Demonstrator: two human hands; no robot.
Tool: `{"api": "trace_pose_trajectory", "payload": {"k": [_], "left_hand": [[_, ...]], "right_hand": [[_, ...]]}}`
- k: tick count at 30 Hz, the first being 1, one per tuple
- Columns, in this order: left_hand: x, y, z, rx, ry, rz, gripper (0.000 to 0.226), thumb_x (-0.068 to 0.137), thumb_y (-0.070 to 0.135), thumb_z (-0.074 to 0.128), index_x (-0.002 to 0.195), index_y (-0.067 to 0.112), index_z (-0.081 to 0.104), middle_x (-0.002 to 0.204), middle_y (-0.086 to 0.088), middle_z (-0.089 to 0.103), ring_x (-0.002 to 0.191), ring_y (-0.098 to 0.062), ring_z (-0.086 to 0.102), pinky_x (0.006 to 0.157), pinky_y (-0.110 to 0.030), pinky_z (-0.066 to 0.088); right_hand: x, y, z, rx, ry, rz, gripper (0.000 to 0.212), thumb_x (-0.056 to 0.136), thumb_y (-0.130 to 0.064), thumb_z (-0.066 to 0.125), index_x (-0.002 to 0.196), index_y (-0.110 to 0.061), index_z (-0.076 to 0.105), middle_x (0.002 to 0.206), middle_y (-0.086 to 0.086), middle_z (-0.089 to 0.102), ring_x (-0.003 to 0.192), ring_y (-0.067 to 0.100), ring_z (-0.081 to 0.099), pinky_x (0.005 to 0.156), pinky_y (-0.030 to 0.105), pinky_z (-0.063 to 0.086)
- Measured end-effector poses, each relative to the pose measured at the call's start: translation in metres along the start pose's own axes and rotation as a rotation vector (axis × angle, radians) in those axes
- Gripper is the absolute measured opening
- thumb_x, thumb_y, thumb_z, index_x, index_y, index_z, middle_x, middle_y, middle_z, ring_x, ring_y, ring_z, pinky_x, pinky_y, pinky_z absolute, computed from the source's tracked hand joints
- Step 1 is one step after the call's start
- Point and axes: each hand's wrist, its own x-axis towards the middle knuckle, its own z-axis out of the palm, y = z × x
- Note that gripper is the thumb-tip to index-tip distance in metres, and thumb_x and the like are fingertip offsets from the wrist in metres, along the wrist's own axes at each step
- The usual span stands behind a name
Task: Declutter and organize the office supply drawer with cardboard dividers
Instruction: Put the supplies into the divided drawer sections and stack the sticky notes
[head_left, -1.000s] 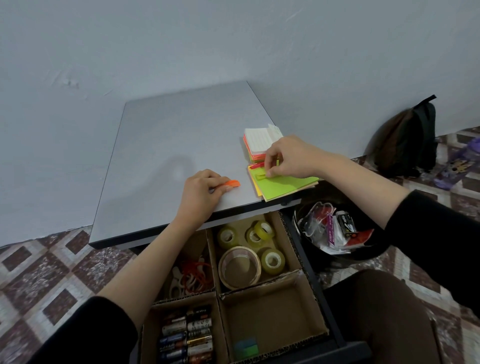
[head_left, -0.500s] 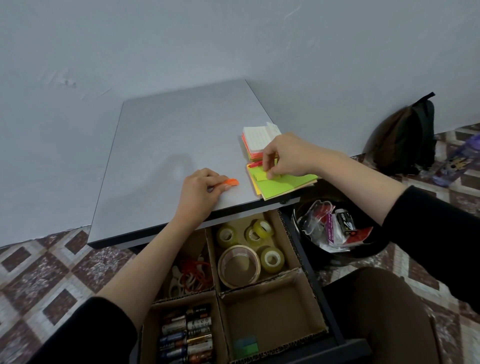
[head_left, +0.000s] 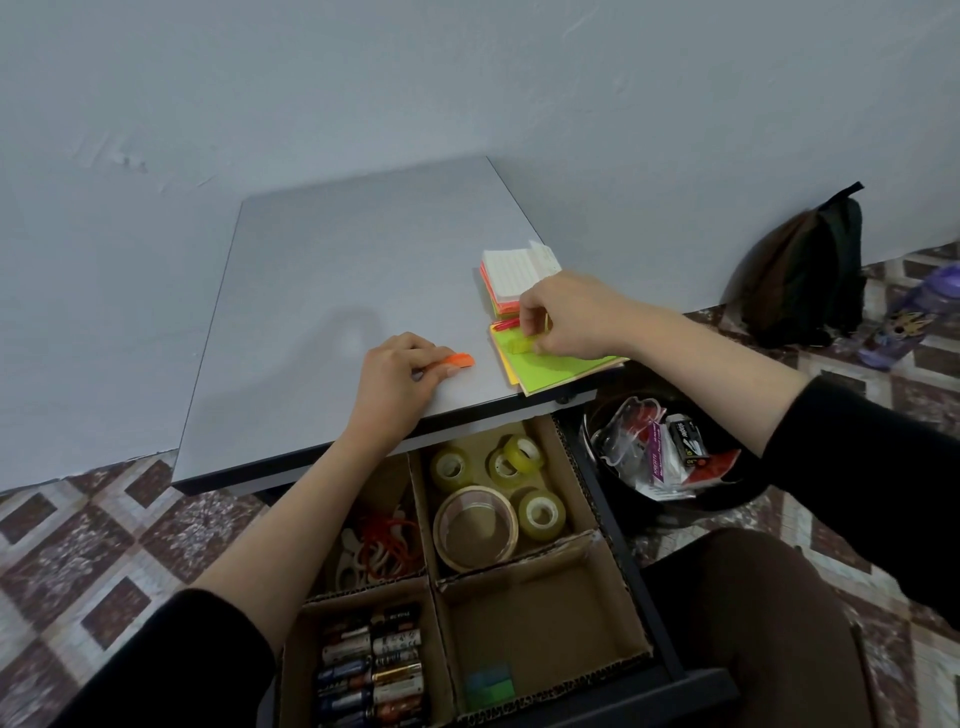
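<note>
— Where were your hands at that moment?

— Both were up on the grey desktop (head_left: 337, 291), above the open drawer (head_left: 626, 551). My left hand (head_left: 395, 374) lay near the front edge. Its fingers were curled, and the thumb and fingertips pinched a small orange strip (head_left: 458, 360) flat against the surface.

— And the right one?

— My right hand (head_left: 571, 317) was further right, over the green sticky-note pad (head_left: 556, 371) that overhung the desk's near right corner. The fingers were bunched together, and their tips nipped a small yellow-green tab (head_left: 519, 344) lying on that pad. The tab was blurred, so I couldn't tell what it was. Just beyond my hand sat a stack of coloured pads (head_left: 511, 275) topped with white lined paper.

— What was in the drawer?

— Cardboard dividers (head_left: 540, 553) split it into four compartments.
- **Far right:** one large tape roll (head_left: 475, 522) and several smaller tape rolls (head_left: 540, 512).
- **Far left:** red rubber bands (head_left: 387, 543) and some pale loops, partly hidden under my left forearm.
- **Near left:** batteries (head_left: 374, 670) lying in rows.
- **Near right:** a little blue-and-green pad (head_left: 488, 686) against the near wall.

— What else was around?

— A black bin (head_left: 737, 499) full of wrappers stood on the tiled floor, right of the drawer. A dark backpack (head_left: 805, 270) leaned on the wall, far right.
</note>
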Motion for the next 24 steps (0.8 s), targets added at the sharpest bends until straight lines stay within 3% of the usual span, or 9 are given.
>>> {"api": "trace_pose_trajectory", "payload": {"k": [5,10,15,20,24], "left_hand": [[0.000,0.000,-0.001,0.016,0.013,0.011,0.021,0.082,0.015,0.069,0.101,0.006,0.072,0.095,-0.011,0.067,0.087,-0.020,0.058,0.076,-0.021,0.039],[-0.002,-0.002,0.001,0.129,-0.024,0.106,0.021,0.080,0.014,0.066,0.098,0.004,0.073,0.086,-0.013,0.066,0.079,-0.030,0.059,0.068,-0.029,0.042],[-0.002,0.000,0.001,0.300,-0.058,0.248,0.022,0.077,0.010,0.061,0.093,-0.001,0.073,0.079,-0.017,0.063,0.070,-0.036,0.059,0.057,-0.037,0.052],[0.002,0.012,-0.003,0.303,-0.149,0.126,0.025,0.094,0.011,0.053,0.111,0.001,0.067,0.102,-0.021,0.061,0.098,-0.036,0.054,0.083,-0.035,0.041],[-0.014,0.021,-0.013,0.175,-0.122,0.057,0.023,0.091,0.011,0.056,0.107,-0.001,0.068,0.101,-0.020,0.062,0.096,-0.033,0.057,0.081,-0.029,0.039]], "right_hand": [[-0.005,0.003,0.001,-0.029,0.073,-0.006,0.020,0.081,-0.009,0.063,0.099,-0.013,0.067,0.101,0.002,0.065,0.097,0.020,0.054,0.075,0.027,0.039],[-0.009,0.005,0.005,0.022,0.134,-0.008,0.024,0.082,-0.007,0.061,0.104,-0.010,0.071,0.104,0.006,0.069,0.091,0.017,0.057,0.073,0.021,0.036],[-0.014,0.003,0.016,0.011,0.218,0.000,0.028,0.086,-0.007,0.056,0.109,-0.010,0.070,0.112,0.008,0.069,0.108,0.027,0.058,0.090,0.028,0.040],[-0.024,0.000,0.018,0.075,0.266,0.042,0.028,0.089,-0.007,0.054,0.112,-0.008,0.069,0.116,0.011,0.067,0.110,0.028,0.057,0.091,0.026,0.036],[-0.038,-0.004,0.014,0.255,0.335,0.130,0.023,0.086,-0.005,0.059,0.105,-0.006,0.072,0.106,0.011,0.070,0.092,0.022,0.063,0.078,0.019,0.038]]}}
